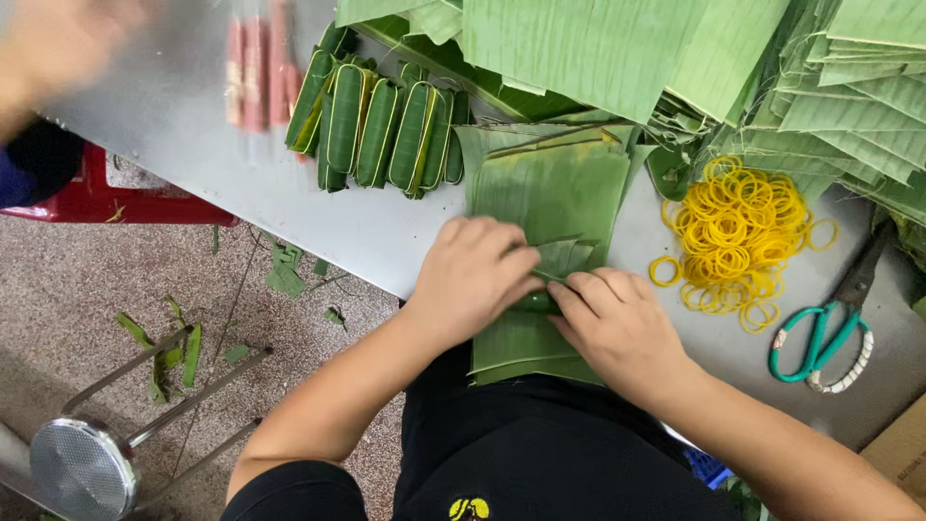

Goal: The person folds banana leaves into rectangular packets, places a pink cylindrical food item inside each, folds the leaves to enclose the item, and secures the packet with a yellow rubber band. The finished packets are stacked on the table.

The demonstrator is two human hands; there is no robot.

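Green leaf stack (550,188) lies at table (318,207) edge, centre frame. Left hand (470,278) and right hand (617,323) are both curled tight on a folded leaf parcel (564,259) atop the stack. Rubber bands (738,236) at 3 o'clock of the hands; scissors (820,338) beyond; finished bundles (381,130) at 11.

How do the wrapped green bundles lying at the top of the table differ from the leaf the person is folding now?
The finished bundles are tight, narrow parcels ringed with yellow bands; the leaf being folded is loose, only partly creased, with no band on it. The bundles lie untouched in a row, while the left hand and right hand press on the leaf atop a flat leaf stack. Both are green leaf.
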